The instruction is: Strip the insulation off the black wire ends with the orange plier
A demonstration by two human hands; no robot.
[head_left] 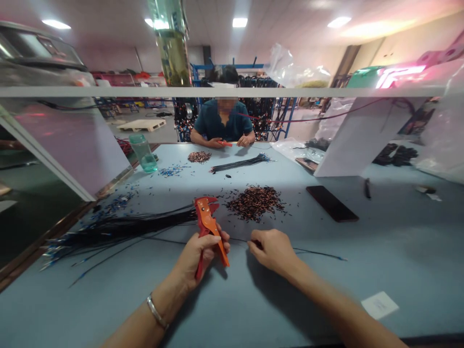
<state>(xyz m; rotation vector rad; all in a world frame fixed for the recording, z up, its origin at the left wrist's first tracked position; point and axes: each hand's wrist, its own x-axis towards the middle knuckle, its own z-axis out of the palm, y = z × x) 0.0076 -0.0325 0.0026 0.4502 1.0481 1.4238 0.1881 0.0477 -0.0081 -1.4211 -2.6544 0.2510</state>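
My left hand is wrapped round the handles of an orange and red wire stripper, its jaws pointing up and away from me. Closed fingers of my right hand pinch a thin black wire, which runs left toward the stripper hand. On the other side of that hand a wire end with a blue tip lies on the table. A bundle of black wires with blue and metal ends lies to the left. Just beyond my hands is a pile of small copper and black pieces.
A black phone and a white paper label lie at right. Opposite, a person holds a red tool near another wire bundle. A green bottle stands at left. A white shelf spans above the table.
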